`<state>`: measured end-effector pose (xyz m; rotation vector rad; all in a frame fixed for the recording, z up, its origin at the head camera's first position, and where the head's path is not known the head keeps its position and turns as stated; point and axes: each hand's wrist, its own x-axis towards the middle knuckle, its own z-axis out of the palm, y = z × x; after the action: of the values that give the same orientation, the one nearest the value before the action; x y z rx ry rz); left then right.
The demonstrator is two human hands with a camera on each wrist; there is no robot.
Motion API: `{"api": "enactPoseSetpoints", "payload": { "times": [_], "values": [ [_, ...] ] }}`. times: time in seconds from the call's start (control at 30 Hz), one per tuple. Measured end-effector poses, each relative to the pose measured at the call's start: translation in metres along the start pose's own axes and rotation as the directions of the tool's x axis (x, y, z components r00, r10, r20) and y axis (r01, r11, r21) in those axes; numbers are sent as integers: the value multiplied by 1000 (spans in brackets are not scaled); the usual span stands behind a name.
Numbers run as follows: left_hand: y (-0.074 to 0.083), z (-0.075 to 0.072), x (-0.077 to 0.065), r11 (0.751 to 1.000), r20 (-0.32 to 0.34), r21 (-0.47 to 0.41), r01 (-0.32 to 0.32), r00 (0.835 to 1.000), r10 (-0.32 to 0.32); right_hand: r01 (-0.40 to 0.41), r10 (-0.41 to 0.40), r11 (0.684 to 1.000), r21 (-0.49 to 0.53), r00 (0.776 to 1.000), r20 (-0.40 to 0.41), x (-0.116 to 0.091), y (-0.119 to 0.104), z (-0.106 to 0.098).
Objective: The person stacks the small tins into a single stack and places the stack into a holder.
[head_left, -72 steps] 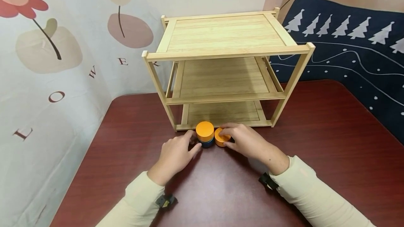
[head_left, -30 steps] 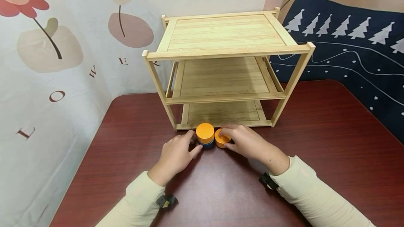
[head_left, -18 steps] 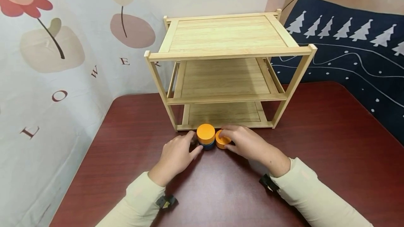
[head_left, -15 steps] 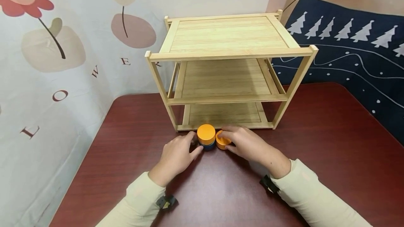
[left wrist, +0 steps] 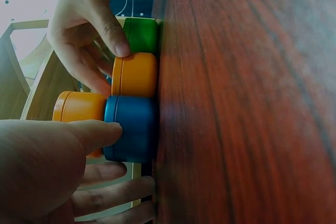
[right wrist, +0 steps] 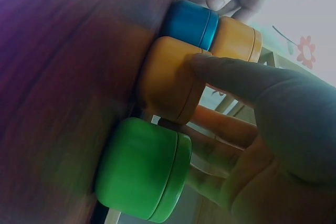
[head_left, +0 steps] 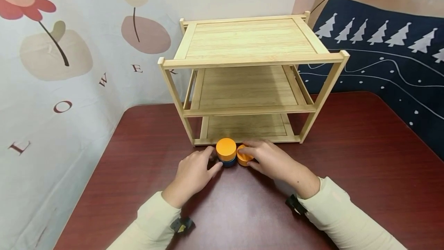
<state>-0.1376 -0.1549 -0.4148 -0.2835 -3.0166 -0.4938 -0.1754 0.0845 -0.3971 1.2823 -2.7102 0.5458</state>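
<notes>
A: Head view: the left hand point(head_left: 192, 173) is curling thumb and fingers round the stack point(head_left: 226, 152), an orange tin on a blue one, on the table point(head_left: 347, 173) just in front of the rack point(head_left: 249, 65).

B: And the right hand point(head_left: 274, 159) is pinching the low orange tin point(head_left: 244, 156), thumb on its near side, a fingertip on its lid. From the left wrist, the blue tin point(left wrist: 131, 128) is touching that orange one point(left wrist: 136, 74), with a green tin point(left wrist: 142, 35) just past it.

A: From the right wrist, the green tin point(right wrist: 142, 169) is sitting hard against the orange one point(right wrist: 170, 80), under the fingers.

B: So the person is probably getting a grip before lifting. The left hand is holding the blue tin only; the top one is sitting loose on it, so a tilt could slide it off.

A: Lifting straight up and level seems wise, then. The right hand is working in a tight row, and a sideways tug would likely drag the green tin along.

B: A firm pinch low on the wall would help.
</notes>
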Motion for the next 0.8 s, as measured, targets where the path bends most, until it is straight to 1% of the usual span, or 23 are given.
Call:
{"api": "enactPoseSetpoints", "payload": {
  "times": [0.63, 0.8],
  "values": [
    [1, 0, -1, 1000, -6, 9, -4, 1000, 4, 0, 0, 1000, 4, 1000, 24, -1, -1, -1],
    [2, -1, -1, 1000, 3, 15, 1, 1000, -1, 5, -5, 1000, 3, 1000, 27, -1, -1, -1]
  ]
}}
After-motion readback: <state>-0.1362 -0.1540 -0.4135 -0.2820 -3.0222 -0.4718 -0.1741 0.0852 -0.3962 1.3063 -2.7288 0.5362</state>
